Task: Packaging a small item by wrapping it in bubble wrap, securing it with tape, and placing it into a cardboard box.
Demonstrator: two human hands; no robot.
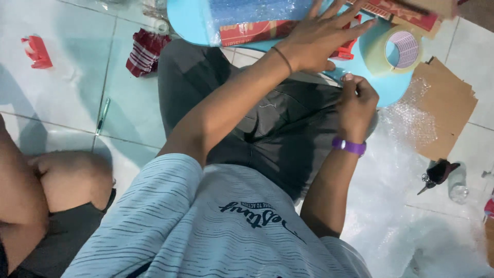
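Bubble-wrapped red box [257,23] lies on a blue board [188,20]; left hand [321,38] spread flat upon it, right hand [355,105] pinching the board's near edge beside a tape roll [399,49]; open floor [67,98] left.

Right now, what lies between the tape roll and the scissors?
In the head view, a brown cardboard sheet lies between the tape roll and scissors, bubble wrap beside it.

We see a red package [254,32] half wrapped in bubble film lying on a light blue stool top, under the left hand [321,38]. Another red patterned box [406,13], perhaps cardboard, sits at the top edge.
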